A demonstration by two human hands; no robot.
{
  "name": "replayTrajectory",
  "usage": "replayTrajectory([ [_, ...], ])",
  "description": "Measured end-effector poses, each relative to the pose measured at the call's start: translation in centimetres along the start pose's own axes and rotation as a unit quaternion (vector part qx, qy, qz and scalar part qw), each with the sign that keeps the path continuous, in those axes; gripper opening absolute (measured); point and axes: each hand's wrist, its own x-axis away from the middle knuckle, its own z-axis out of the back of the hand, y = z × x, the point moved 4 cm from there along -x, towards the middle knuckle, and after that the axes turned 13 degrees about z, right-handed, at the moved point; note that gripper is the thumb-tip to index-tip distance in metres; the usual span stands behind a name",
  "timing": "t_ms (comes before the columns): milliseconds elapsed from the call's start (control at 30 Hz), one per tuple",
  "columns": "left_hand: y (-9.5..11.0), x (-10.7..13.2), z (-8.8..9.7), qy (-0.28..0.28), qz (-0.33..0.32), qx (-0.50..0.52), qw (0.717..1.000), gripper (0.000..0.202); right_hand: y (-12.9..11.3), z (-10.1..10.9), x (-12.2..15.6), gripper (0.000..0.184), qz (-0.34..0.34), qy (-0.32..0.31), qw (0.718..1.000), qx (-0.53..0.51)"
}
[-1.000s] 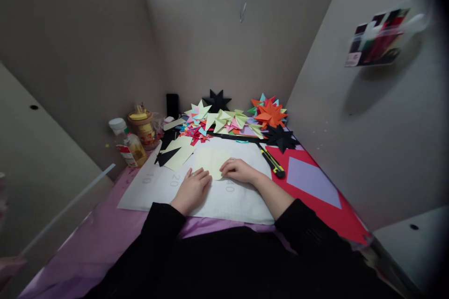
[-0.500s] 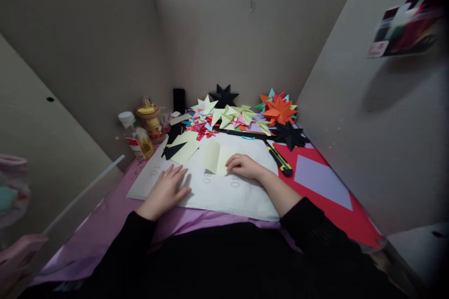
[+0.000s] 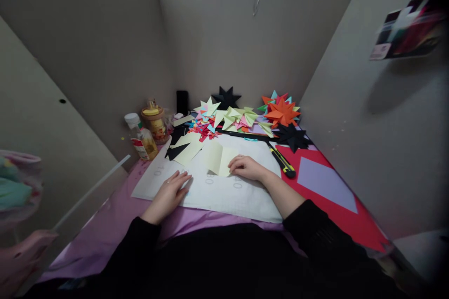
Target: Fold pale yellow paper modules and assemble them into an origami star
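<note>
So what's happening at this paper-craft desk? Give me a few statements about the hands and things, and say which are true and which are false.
1. The right hand rests on the pale yellow paper. True.
2. The left hand holds the utility knife. False: it lies flat on the white sheet; the knife lies to the right of the right hand.
3. The orange star lies at the back, on the right side. True.
4. The bottle stands on the red sheet. False: it stands at the left, beside the jar; the red sheet lies at the right.
</note>
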Motion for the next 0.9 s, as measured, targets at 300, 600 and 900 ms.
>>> replayTrajectory([
  [300,0.8,-1.1,3.7,0.063,0.086,-0.008,0.994,0.027,0.0,0.0,0.0,0.01,0.007,0.001,1.0,0.004],
  [600,4.4,1.4,1.7,-0.031,0.092,-0.082,0.992,0.025,0.0,0.0,0.0,0.01,-0.001,0.001,1.0,-0.002],
  [900,1.3,0.7,2.9,-0.072,0.128,0.269,0.952,0.028,0.0,0.0,0.0,0.009,0.007,0.004,1.0,-0.003],
])
